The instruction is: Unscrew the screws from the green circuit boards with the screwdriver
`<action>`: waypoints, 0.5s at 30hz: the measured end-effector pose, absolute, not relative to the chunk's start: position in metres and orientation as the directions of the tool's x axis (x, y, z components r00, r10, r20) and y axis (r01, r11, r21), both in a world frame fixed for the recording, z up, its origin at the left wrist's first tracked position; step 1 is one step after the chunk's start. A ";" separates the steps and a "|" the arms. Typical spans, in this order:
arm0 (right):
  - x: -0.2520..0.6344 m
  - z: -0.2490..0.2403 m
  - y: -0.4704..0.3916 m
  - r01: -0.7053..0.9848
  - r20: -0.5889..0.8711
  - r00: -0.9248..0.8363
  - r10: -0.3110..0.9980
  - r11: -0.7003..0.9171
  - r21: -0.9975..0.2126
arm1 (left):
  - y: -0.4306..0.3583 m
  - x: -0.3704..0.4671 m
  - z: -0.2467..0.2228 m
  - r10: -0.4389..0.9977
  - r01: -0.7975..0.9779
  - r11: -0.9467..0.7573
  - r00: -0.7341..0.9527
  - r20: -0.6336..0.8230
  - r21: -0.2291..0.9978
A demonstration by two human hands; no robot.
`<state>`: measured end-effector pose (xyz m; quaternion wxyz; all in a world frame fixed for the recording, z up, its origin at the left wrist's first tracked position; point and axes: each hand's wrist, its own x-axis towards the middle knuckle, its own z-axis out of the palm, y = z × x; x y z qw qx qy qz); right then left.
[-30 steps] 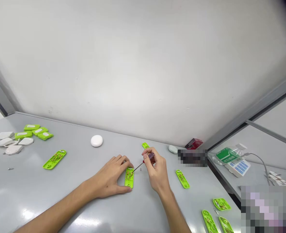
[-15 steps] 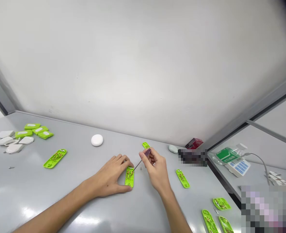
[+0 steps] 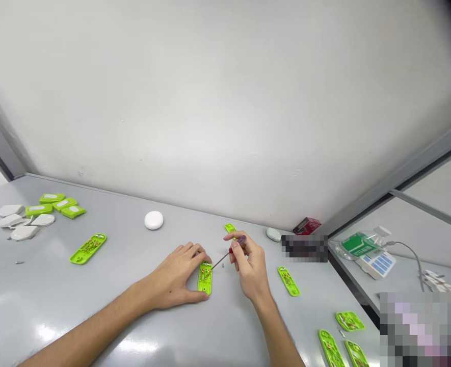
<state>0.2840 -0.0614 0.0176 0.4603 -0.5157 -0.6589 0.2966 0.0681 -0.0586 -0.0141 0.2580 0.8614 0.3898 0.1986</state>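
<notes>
Two bare hands of yours show in the head view, both at one green casing (image 3: 205,286), which lies open-side up on the grey table (image 3: 225,329). Your left hand (image 3: 175,280) spans it lengthwise, thumb at its near end and fingers at its far end, holding it. Your right hand (image 3: 250,267) pinches a screwdriver (image 3: 231,250), tip at the casing's right edge; you cannot tell whether it touches. Just right of that casing lies a small screw (image 3: 222,265); beyond it to the left sits a white rounded object (image 3: 154,220).
</notes>
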 end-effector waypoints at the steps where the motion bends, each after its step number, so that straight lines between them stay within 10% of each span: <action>1: 0.284 0.017 -0.061 0.405 0.305 -0.040 0.952 0.294 -0.866 | -0.058 0.068 -0.015 0.773 0.569 -0.563 0.619 0.140 0.600; 15: 0.285 0.016 -0.061 0.403 0.329 -0.011 0.944 0.305 -0.863 | -0.058 0.068 -0.016 0.769 0.557 -0.572 0.620 0.156 0.602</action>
